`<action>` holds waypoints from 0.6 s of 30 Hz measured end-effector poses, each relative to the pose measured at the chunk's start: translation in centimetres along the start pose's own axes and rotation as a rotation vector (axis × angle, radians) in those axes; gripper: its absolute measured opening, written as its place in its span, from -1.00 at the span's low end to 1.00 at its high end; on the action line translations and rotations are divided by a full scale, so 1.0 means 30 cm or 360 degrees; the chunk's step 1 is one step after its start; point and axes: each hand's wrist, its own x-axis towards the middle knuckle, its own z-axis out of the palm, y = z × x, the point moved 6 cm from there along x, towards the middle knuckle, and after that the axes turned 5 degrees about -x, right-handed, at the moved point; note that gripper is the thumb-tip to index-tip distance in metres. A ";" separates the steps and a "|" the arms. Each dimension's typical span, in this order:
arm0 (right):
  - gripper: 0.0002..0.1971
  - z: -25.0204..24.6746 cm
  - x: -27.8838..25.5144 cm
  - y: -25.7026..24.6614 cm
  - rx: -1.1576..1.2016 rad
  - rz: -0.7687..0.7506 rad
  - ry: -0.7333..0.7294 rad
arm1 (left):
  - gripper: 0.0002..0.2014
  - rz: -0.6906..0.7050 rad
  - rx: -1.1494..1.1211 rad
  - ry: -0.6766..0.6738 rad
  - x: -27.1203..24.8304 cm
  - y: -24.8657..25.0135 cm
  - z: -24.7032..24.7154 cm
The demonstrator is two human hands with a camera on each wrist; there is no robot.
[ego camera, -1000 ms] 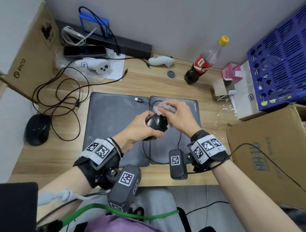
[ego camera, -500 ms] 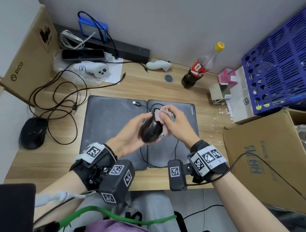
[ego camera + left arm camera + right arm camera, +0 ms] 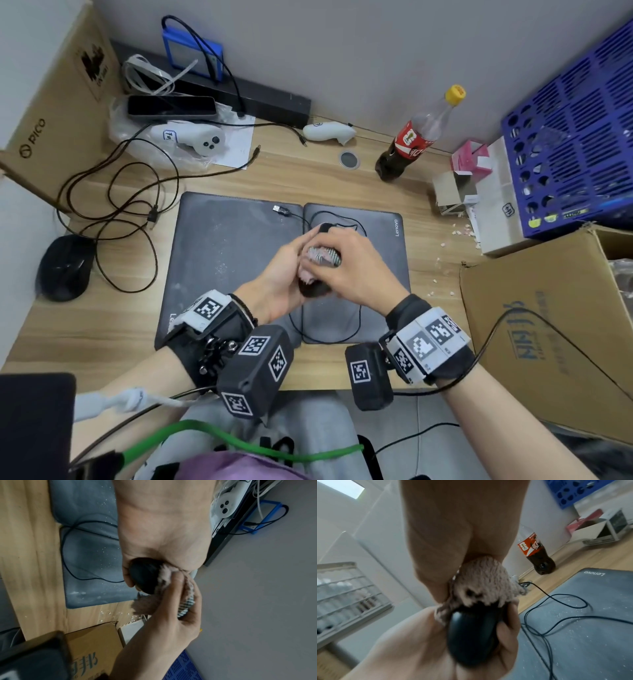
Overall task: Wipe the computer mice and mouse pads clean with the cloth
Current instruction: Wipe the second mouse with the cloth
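Observation:
My left hand (image 3: 284,281) grips a black wired mouse (image 3: 313,289) (image 3: 144,577) (image 3: 471,635), lifted above the right grey mouse pad (image 3: 380,246). My right hand (image 3: 346,270) holds a bunched pink cloth (image 3: 322,257) (image 3: 145,604) (image 3: 484,582) and presses it onto the mouse's front end. The mouse's cable (image 3: 342,339) loops over the right pad. A larger grey mouse pad (image 3: 222,246), dusted with white specks, lies to the left. A second black mouse (image 3: 65,267) sits at the desk's left edge.
Tangled black cables (image 3: 120,205) lie on the left of the desk. White controllers (image 3: 202,140), a phone (image 3: 171,106) and a cola bottle (image 3: 411,144) stand at the back. A blue crate (image 3: 575,144), small boxes and a cardboard box (image 3: 548,332) crowd the right side. White crumbs (image 3: 445,274) dot the wood.
The cloth has slid along the mouse toward me while my left hand turned the mouse. Both hands shifted slightly nearer to my body.

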 end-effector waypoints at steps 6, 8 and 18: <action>-0.93 -0.079 0.071 0.154 0.0236 0.0398 0.0222 | -0.61 -0.0073 0.0114 -0.0110 -0.022 -0.065 0.031; -0.91 -0.075 0.077 0.203 0.0329 0.0504 0.0258 | -0.67 -0.0013 0.0037 -0.0151 -0.026 -0.061 0.036; -0.95 -0.017 -0.040 0.056 0.0614 0.0237 0.0156 | -0.63 0.0198 -0.0298 0.0114 0.043 0.003 -0.014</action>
